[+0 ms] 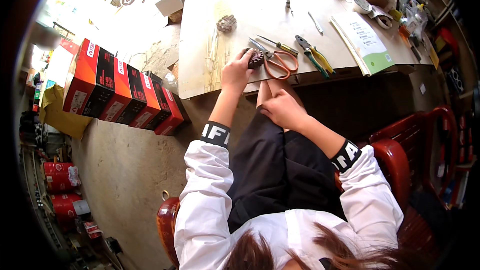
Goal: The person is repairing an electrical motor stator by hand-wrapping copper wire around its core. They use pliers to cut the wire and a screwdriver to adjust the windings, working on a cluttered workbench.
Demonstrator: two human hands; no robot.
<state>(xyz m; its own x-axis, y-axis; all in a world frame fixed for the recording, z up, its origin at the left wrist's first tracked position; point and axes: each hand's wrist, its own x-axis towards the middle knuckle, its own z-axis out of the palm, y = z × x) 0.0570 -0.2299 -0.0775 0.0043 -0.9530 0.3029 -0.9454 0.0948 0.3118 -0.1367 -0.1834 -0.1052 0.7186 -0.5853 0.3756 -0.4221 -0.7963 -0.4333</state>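
Note:
At the table's near edge, my left hand (236,74) is closed round the side of a dark brown, round, ridged piece (256,59) that rests on the tabletop. A lighter brown ridged piece (226,23) lies farther back. Right beside the dark piece are scissors (280,65) with orange handles, their blades pointing away to the left. My right hand (285,110) lies in my lap with curled fingers at the hem of my black shorts (260,145). Whether cloth is pinched there is hidden.
A screwdriver (284,46), pliers (315,56), a cutter knife (315,22) and a booklet (363,42) lie rightward on the table (200,0). Tape rolls and tools crowd the far right. Red-black boxes (112,82) stand left; a red chair (400,155) is at my right.

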